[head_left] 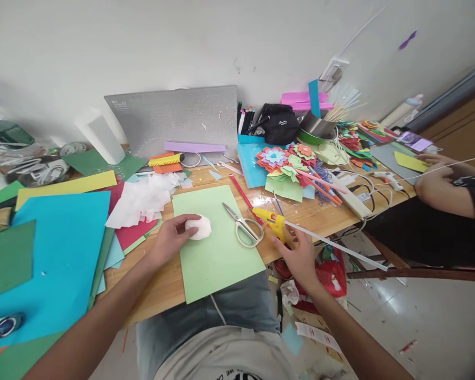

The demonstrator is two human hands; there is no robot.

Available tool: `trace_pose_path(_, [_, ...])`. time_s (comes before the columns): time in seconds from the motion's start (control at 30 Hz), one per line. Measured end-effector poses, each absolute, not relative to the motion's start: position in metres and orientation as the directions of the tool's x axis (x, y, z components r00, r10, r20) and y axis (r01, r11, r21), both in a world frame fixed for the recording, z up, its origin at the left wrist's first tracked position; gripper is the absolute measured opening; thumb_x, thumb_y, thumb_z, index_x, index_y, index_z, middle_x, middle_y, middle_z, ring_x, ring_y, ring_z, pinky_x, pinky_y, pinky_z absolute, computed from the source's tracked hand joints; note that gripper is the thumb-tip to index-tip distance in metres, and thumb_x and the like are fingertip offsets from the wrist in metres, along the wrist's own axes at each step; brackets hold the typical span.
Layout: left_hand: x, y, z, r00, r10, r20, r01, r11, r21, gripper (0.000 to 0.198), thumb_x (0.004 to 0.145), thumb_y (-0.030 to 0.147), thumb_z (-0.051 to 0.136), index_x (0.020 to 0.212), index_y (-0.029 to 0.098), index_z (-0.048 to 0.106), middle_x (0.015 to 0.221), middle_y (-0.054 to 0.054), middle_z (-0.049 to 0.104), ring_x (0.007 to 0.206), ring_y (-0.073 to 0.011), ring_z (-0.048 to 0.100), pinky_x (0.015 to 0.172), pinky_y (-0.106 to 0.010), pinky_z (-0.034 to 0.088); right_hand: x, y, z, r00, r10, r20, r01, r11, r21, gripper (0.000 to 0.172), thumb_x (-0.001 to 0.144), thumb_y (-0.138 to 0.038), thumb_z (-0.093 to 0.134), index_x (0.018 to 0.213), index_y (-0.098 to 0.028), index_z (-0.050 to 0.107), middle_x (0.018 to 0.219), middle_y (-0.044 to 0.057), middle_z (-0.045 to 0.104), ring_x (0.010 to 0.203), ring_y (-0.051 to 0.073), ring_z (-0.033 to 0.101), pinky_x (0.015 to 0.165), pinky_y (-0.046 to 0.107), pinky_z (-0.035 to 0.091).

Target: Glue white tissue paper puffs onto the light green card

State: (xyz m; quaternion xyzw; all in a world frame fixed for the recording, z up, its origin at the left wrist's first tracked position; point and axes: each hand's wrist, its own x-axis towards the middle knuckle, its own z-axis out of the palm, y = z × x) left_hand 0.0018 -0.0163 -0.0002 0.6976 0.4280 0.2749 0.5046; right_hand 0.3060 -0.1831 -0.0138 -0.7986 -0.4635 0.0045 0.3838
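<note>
My left hand (pixel 174 237) pinches a small white wad (pixel 199 228), perhaps tissue or cotton, over a light green paper sheet (pixel 206 269). Its fingers are closed on the wad's left side. At the table's front edge my right hand (pixel 298 256) has its fingers around the handle of a yellow glue gun (pixel 275 221). A long whitish glue stick (pixel 340 247) juts from the gun's back toward the right. Between the two hands, scissors (pixel 247 229) with pale handles lie partly spread on the green sheet, blades pointing away from me.
White tissue pieces (pixel 146 198) and blue card (pixel 63 237) lie left. Paper flowers (pixel 275 158) are piled behind the glue gun. A grey board (pixel 178 119) leans on the wall. At right, another person's hand (pixel 435 166) is near yellow paper. A power strip (pixel 352 195) trails cables.
</note>
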Motion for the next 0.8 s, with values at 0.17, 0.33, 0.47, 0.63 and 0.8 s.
trace_pose_path(0.17, [0.001, -0.013, -0.005, 0.505, 0.862, -0.039, 0.326, -0.149, 0.934, 0.047, 0.078, 0.054, 0.068, 0.11, 0.019, 0.072, 0.109, -0.01, 0.074, 0.09, -0.0264, 0.068, 0.08, -0.039, 0.054, 0.309, -0.156, -0.01, 0.515, 0.837, 0.186, 0.662, -0.25, -0.707, 0.044, 0.08, -0.057, 0.064, 0.086, -0.014, 0.072, 0.082, 0.007, 0.066, 0.073, 0.02, 0.055, 0.069, 0.033, 0.044])
trace_pose_path(0.33, [0.002, -0.014, -0.004, 0.516, 0.854, -0.067, 0.321, -0.121, 0.939, 0.047, 0.077, 0.054, 0.069, 0.109, 0.02, 0.072, 0.113, -0.01, 0.073, 0.093, -0.027, 0.069, 0.083, -0.039, 0.054, 0.31, -0.149, -0.014, 0.528, 0.832, 0.17, 0.603, -0.226, -0.765, 0.047, 0.084, -0.057, 0.06, 0.097, -0.013, 0.072, 0.091, 0.01, 0.072, 0.078, 0.022, 0.06, 0.071, 0.032, 0.045])
trace_pose_path(0.47, [0.002, -0.015, -0.003, 0.52, 0.852, -0.049, 0.325, -0.144, 0.934, 0.047, 0.076, 0.055, 0.069, 0.106, 0.019, 0.073, 0.112, -0.011, 0.074, 0.092, -0.028, 0.069, 0.081, -0.04, 0.054, 0.311, -0.152, -0.01, 0.591, 0.783, 0.196, 0.607, -0.271, -0.747, 0.045, 0.085, -0.056, 0.058, 0.089, -0.013, 0.069, 0.079, 0.008, 0.069, 0.068, 0.019, 0.054, 0.066, 0.031, 0.043])
trace_pose_path(0.63, [0.005, -0.018, -0.002, 0.54, 0.84, -0.047, 0.336, -0.164, 0.928, 0.044, 0.078, 0.052, 0.067, 0.107, 0.02, 0.073, 0.111, -0.01, 0.074, 0.09, -0.0276, 0.068, 0.081, -0.04, 0.054, 0.305, -0.15, 0.026, 0.527, 0.837, 0.148, 0.582, -0.229, -0.78, 0.042, 0.084, -0.056, 0.059, 0.075, -0.015, 0.066, 0.067, 0.003, 0.063, 0.061, 0.015, 0.051, 0.06, 0.028, 0.04])
trace_pose_path(0.8, [0.004, -0.02, -0.004, 0.581, 0.814, -0.014, 0.347, -0.232, 0.909, 0.035, 0.081, 0.046, 0.064, 0.106, 0.023, 0.073, 0.115, -0.007, 0.073, 0.096, -0.0271, 0.068, 0.082, -0.037, 0.052, 0.28, -0.119, 0.072, 0.293, 0.955, 0.051, 0.528, -0.117, -0.841, 0.039, 0.087, -0.052, 0.058, 0.078, -0.016, 0.07, 0.061, 0.003, 0.065, 0.057, 0.015, 0.055, 0.059, 0.027, 0.039])
